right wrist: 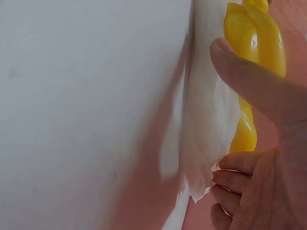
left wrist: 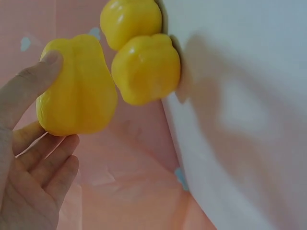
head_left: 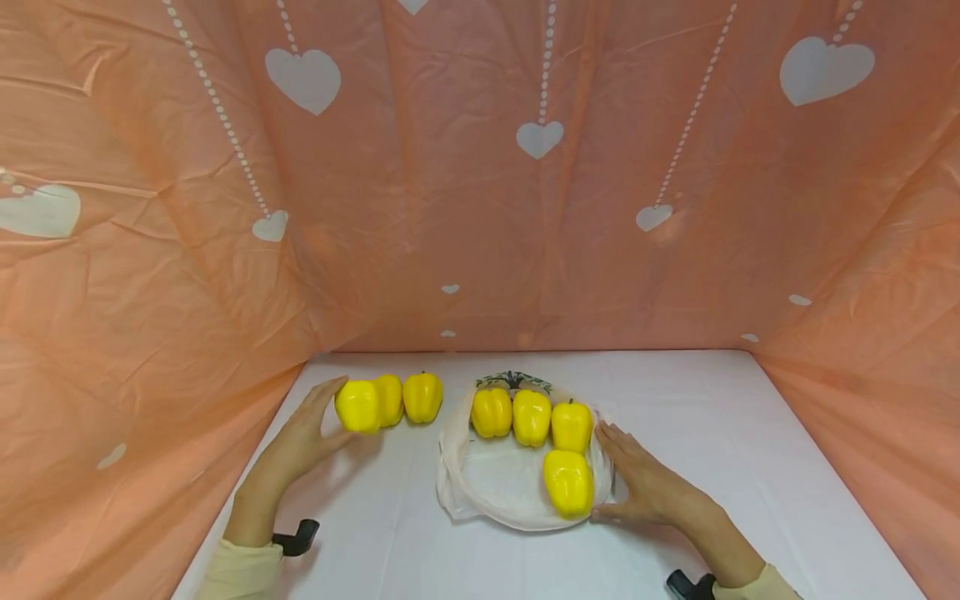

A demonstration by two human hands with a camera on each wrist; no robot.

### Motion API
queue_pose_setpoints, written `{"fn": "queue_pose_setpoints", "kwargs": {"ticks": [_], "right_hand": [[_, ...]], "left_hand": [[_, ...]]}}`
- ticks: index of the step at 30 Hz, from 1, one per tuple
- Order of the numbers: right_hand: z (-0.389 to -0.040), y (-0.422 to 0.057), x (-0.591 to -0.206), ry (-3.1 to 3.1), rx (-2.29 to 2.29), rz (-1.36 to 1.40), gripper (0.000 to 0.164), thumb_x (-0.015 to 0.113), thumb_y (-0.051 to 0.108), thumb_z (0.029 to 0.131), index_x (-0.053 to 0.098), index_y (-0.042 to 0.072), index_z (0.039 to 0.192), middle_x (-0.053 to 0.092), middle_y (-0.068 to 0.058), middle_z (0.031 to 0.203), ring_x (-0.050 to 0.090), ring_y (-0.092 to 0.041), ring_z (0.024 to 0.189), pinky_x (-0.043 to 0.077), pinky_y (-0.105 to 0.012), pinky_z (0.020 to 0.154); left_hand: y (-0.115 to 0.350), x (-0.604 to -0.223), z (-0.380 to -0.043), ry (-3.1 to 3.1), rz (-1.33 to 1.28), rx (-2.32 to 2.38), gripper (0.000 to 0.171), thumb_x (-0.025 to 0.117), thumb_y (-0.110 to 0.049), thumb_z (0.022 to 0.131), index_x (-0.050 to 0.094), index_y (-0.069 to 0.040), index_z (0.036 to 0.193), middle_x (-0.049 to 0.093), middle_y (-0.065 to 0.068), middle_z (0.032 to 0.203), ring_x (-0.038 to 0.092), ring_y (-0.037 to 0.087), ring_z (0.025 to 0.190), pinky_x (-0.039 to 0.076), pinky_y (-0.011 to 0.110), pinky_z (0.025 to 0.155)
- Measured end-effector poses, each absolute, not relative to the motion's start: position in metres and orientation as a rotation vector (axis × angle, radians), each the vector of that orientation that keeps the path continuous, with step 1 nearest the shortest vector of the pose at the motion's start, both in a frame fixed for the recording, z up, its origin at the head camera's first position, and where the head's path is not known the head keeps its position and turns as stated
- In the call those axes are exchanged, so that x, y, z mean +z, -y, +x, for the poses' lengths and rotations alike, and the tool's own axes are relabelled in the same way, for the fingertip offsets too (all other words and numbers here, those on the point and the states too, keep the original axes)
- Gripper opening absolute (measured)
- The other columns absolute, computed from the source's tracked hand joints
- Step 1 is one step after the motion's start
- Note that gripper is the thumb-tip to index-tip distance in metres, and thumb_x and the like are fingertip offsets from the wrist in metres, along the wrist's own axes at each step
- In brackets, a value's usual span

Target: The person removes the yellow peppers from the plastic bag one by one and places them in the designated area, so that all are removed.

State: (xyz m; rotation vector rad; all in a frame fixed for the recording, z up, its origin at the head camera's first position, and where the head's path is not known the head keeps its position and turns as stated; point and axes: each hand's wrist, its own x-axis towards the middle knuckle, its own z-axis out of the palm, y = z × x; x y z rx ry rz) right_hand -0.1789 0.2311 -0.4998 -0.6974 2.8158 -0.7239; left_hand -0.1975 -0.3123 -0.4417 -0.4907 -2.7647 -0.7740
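Observation:
My left hand grips a yellow bell pepper between thumb and fingertips, lifted over the left of the table. Just past it stand two more yellow peppers, one partly hidden behind the held one and the other to its right. A white bag with its mouth spread wide holds several yellow peppers, three in a row along the back and one at the front right. Thumb and fingers spread, my right hand rests against the bag's right side.
The white tabletop carries everything. Peach cloth with white hearts hangs behind the table and along both sides. Dark tree print shows at the bag's back edge. A black wrist mount sits on the left wrist.

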Motion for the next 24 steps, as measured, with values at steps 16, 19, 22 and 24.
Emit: {"fn": "queue_pose_setpoints", "kwargs": {"ticks": [16,19,22,24], "right_hand": [[-0.177,-0.231,-0.499,-2.804,-0.730,-0.681,0.129,0.090,0.063,0.078,0.025,-0.006,0.167,0.023,-0.029,0.173,0.025,-0.054,0.157,0.025,-0.067,0.126],[-0.177,-0.231,-0.499,-2.805,-0.724,-0.686,0.129,0.090,0.062,0.078,0.025,-0.006,0.167,0.023,-0.029,0.173,0.025,-0.055,0.157,0.026,-0.068,0.125],[-0.178,-0.231,-0.498,-2.808,-0.721,-0.688,0.128,0.091,0.061,0.078,0.026,-0.006,0.167,0.024,-0.029,0.173,0.026,-0.055,0.156,0.027,-0.068,0.125],[-0.178,-0.231,-0.499,-2.805,-0.729,-0.685,0.129,0.091,0.061,0.078,0.026,-0.005,0.167,0.024,-0.029,0.173,0.026,-0.055,0.157,0.026,-0.067,0.125]], "left_hand": [[0.349,-0.456,-0.212,2.766,-0.441,-0.891,0.088,0.090,-0.004,0.084,0.040,0.011,0.155,0.044,0.036,0.153,0.039,0.057,0.143,0.031,0.077,0.116],[0.354,-0.462,-0.216,2.772,-0.431,-0.914,0.088,0.090,-0.005,0.084,0.040,0.012,0.155,0.043,0.037,0.153,0.039,0.058,0.143,0.031,0.077,0.116],[0.358,-0.467,-0.220,2.781,-0.423,-0.914,0.089,0.091,-0.007,0.084,0.040,0.012,0.155,0.043,0.038,0.153,0.038,0.058,0.143,0.030,0.077,0.116],[0.360,-0.469,-0.222,2.800,-0.407,-0.904,0.089,0.091,-0.008,0.085,0.039,0.012,0.155,0.043,0.038,0.153,0.037,0.058,0.144,0.030,0.078,0.117]]}}
